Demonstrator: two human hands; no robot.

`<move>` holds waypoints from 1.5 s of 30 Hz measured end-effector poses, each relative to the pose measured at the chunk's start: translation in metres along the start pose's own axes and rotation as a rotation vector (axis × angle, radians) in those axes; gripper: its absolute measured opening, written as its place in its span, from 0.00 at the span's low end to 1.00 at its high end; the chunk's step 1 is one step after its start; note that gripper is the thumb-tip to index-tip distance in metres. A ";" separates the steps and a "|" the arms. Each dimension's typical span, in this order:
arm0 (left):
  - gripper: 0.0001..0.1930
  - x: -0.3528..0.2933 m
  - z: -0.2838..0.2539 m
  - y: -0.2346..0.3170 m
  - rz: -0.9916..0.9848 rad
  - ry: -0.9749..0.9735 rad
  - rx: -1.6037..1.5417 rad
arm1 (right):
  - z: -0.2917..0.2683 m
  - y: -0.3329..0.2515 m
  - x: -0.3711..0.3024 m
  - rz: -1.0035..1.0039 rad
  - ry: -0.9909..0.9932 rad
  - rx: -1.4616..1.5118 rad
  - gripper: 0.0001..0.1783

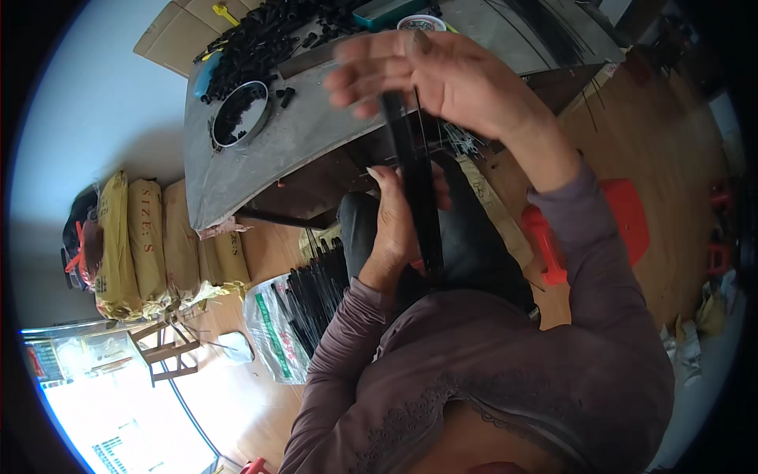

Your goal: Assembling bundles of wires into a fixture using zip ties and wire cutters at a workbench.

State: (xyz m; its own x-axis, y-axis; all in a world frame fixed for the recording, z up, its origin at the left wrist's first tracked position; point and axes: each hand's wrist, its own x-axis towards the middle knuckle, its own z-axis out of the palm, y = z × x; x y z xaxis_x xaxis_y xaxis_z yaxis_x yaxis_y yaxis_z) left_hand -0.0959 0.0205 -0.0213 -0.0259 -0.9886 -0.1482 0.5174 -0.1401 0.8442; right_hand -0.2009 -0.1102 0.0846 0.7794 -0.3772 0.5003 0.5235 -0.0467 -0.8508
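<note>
In my left hand (393, 217) I hold a bundle of long, thin black pieces (418, 189), upright and slightly tilted, its lower end near my lap. The fingers wrap round its middle, and one thin dark rod stands a little apart from the rest at the top. My right hand (454, 83) is raised at the bundle's upper end, fingers stretched out and partly smeared by motion. It grips nothing that I can see. Whether its palm touches the bundle's top, I cannot tell.
Ahead stands a grey table (276, 170) with a heap of short black tubes (268, 39), a round white bowl (243, 114) of small black parts and a teal tray (387, 12). More black bundles (316, 276) lean at my left. Sacks (146, 237) line the wall; a red stool (628, 225) is at right.
</note>
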 end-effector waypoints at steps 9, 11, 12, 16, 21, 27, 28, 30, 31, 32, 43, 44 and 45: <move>0.18 -0.009 -0.017 -0.003 0.049 0.138 -0.008 | -0.003 0.008 -0.077 0.056 0.715 -0.097 0.15; 0.15 -0.011 -0.014 -0.004 0.067 0.129 -0.061 | -0.007 0.042 -0.102 0.394 0.878 -0.129 0.08; 0.15 -0.010 -0.011 -0.002 0.070 0.130 -0.068 | 0.006 0.052 -0.108 0.477 0.835 -0.090 0.10; 0.15 -0.014 -0.005 0.003 0.078 0.148 -0.067 | 0.038 0.074 -0.099 0.463 0.683 -0.011 0.09; 0.18 -0.015 -0.002 0.005 0.124 0.157 0.027 | 0.034 0.088 -0.096 0.407 0.672 -0.063 0.07; 0.13 -0.013 -0.005 0.000 0.123 0.167 -0.101 | 0.052 0.085 -0.084 0.437 0.841 -0.100 0.11; 0.13 -0.013 -0.005 -0.001 0.177 0.147 0.019 | 0.056 0.082 -0.082 0.418 0.848 -0.126 0.11; 0.14 -0.017 -0.003 0.006 0.121 0.131 -0.120 | 0.053 0.090 -0.086 0.390 0.856 -0.109 0.11; 0.14 -0.017 -0.003 0.005 0.127 0.140 -0.132 | 0.051 0.093 -0.087 0.349 0.876 -0.085 0.11; 0.14 -0.016 -0.004 0.004 0.137 0.138 -0.129 | 0.051 0.094 -0.088 0.361 0.866 -0.091 0.11; 0.15 -0.019 -0.013 0.001 0.132 0.174 -0.204 | 0.055 0.100 -0.082 0.334 0.902 -0.228 0.08; 0.14 -0.020 -0.013 0.001 0.136 0.184 -0.193 | 0.059 0.099 -0.081 0.279 0.894 -0.191 0.10; 0.14 -0.019 -0.014 0.001 0.142 0.193 -0.181 | 0.061 0.097 -0.079 0.220 0.884 -0.155 0.13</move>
State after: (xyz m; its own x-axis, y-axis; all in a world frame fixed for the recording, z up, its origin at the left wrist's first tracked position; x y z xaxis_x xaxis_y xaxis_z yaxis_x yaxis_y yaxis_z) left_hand -0.0826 0.0403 -0.0245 0.2121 -0.9664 -0.1450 0.6486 0.0282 0.7606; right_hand -0.1910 -0.0286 -0.0279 0.2763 -0.9582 0.0737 0.2931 0.0109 -0.9560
